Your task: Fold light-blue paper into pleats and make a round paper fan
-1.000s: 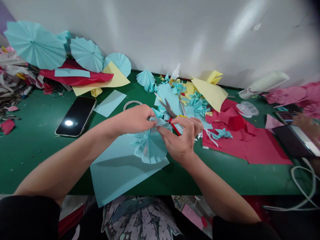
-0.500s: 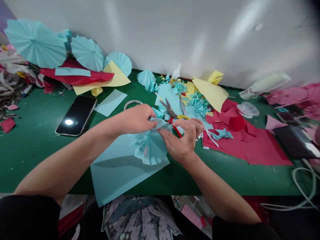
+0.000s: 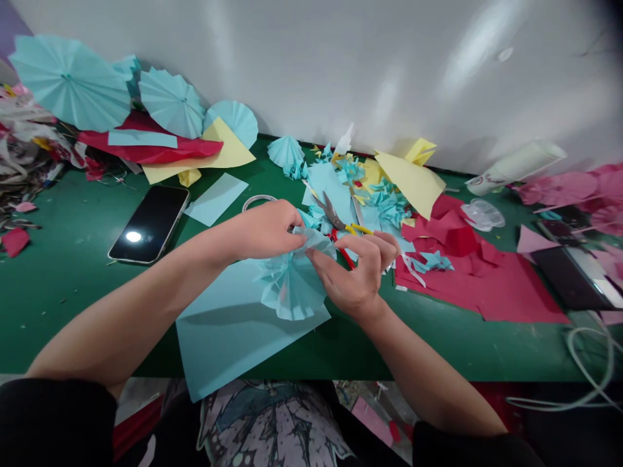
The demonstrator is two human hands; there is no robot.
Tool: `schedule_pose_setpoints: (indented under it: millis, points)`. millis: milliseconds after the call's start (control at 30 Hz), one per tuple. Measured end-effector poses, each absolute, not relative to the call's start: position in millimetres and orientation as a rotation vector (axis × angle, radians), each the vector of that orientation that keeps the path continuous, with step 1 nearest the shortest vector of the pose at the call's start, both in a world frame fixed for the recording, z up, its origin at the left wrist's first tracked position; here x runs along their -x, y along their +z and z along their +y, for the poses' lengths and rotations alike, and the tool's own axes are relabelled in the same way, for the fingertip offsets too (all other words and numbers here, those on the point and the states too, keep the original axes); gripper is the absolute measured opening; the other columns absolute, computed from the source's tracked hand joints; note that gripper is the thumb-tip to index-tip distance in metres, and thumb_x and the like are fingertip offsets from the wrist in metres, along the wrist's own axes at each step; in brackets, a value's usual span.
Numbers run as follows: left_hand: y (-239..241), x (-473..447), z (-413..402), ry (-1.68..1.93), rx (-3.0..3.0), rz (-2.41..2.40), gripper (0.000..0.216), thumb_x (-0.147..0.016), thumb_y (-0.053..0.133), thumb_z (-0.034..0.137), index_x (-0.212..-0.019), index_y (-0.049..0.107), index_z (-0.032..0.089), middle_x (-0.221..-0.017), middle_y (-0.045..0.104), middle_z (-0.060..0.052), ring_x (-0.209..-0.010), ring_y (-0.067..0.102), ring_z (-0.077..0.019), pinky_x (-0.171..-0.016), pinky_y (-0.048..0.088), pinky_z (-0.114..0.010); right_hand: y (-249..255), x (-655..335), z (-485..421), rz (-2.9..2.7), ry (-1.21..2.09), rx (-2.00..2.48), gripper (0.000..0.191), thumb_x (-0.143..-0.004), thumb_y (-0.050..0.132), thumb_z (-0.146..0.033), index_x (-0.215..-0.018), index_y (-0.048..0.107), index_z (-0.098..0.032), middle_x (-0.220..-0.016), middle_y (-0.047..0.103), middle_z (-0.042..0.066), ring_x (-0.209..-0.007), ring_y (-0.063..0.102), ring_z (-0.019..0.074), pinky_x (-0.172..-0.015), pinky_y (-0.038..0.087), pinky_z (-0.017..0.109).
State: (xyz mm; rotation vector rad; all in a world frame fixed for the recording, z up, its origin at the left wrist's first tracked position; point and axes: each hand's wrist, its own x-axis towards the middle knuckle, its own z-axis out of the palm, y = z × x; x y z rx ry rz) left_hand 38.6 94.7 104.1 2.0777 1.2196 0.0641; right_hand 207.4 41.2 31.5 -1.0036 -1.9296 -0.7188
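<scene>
Between my two hands is a pleated light-blue paper fan point(image 3: 294, 292), its folds spread downward over a flat light-blue sheet point(image 3: 219, 331). My left hand point(image 3: 270, 230) is closed on the fan's upper left edge, fingers curled under and partly hidden. On the upper right, my right hand point(image 3: 355, 269) pinches the same paper between thumb and forefinger. Just beyond the fingers lie scissors point(image 3: 331, 213) with dark blades, and red and yellow handles show near my right hand. A roll of tape point(image 3: 257, 200) sits behind my left hand, partly covered by it.
A phone point(image 3: 150, 224) lies at left beside a small blue paper point(image 3: 217, 198). Finished blue paper rosettes point(image 3: 71, 81) lean against the wall. Blue scraps, a glue bottle point(image 3: 343, 139), red paper point(image 3: 516, 288) and a black device point(image 3: 574, 275) with a white cable occupy the right side.
Almost nothing differs. Both hands keep the same hold on the paper fan, with only a very slight shift of the fingers and the view.
</scene>
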Motion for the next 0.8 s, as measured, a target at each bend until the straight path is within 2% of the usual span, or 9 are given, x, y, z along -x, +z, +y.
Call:
schedule_pose_setpoints:
  millis: [233, 433, 600, 800]
  points:
    - [103.6, -38.7, 95.1, 0.044, -2.111, 1.218, 0.024, -0.076, 0.048, 0.028, -0.056, 0.043, 0.017, -0.052, 0.033, 0.002, -0.045, 0.029, -0.0076, -0.047, 0.020, -0.026, 28.1, -209.0, 41.8, -1.955, -0.710, 0.975, 0.009, -0.077, 0.064, -0.023, -0.082, 0.063, -0.030, -0.088, 0.050, 0.004, -0.090, 0.039, 0.0190, -0.087, 0.032, 0.041]
    - [101.6, -37.6, 96.9, 0.011, -2.191, 1.174, 0.020, -0.076, 0.046, 0.027, -0.058, 0.046, 0.016, -0.052, 0.035, 0.002, -0.045, 0.029, -0.0080, -0.044, 0.019, -0.025, 28.5, -206.9, 45.7, -1.902, -0.750, 0.887, 0.012, -0.072, 0.070, -0.024, -0.077, 0.060, -0.029, -0.089, 0.051, 0.001, -0.089, 0.041, 0.0165, -0.086, 0.034, 0.038]
    - [102.2, -38.6, 95.9, -0.029, -2.215, 1.152, 0.017, -0.075, 0.047, 0.024, -0.061, 0.050, 0.016, -0.050, 0.037, 0.002, -0.043, 0.030, -0.0080, -0.044, 0.019, -0.025, 27.4, -205.9, 45.8, -1.894, -0.733, 0.899, 0.013, -0.073, 0.068, -0.024, -0.076, 0.056, -0.027, -0.088, 0.051, 0.000, -0.088, 0.042, 0.0155, -0.088, 0.034, 0.037]
    - [104.4, -41.0, 94.7, -0.088, -2.253, 1.169, 0.026, -0.075, 0.048, 0.025, -0.052, 0.039, 0.017, -0.046, 0.032, 0.004, -0.042, 0.028, -0.0077, -0.044, 0.020, -0.025, 25.9, -205.6, 45.0, -1.932, -0.731, 0.895, 0.018, -0.072, 0.068, -0.021, -0.077, 0.052, -0.028, -0.088, 0.047, 0.000, -0.086, 0.040, 0.0151, -0.090, 0.035, 0.038]
